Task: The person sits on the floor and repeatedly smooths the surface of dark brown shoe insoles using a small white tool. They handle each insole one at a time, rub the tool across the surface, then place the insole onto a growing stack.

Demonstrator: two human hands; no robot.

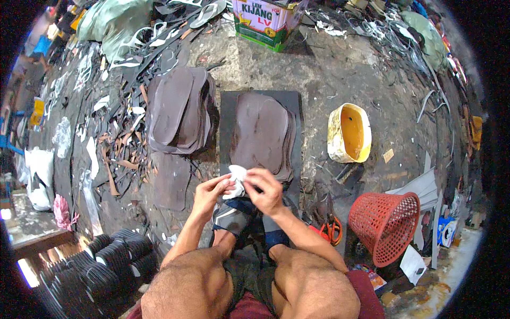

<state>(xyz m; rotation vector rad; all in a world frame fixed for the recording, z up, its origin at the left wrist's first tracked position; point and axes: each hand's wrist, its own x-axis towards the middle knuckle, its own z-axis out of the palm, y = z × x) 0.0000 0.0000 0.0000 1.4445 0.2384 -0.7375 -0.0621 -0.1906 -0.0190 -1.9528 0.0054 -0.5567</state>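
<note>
My left hand [211,189] and my right hand [264,190] meet over a small white crumpled piece of cloth or paper [237,178], both holding it. Just beyond them lies a stack of dark brown sandal soles [261,133] on a dark mat [227,111]. A second, larger pile of brown soles [180,109] sits to the left of that mat. My knees and feet in sandals show below the hands.
A yellow cut-open container with orange glue [349,133] stands right of the mat. A red plastic basket [387,226] and orange-handled scissors [332,231] lie at the right. Black ribbed soles [106,260] are stacked lower left. Scraps litter the floor, and a printed tin [265,21] stands at the back.
</note>
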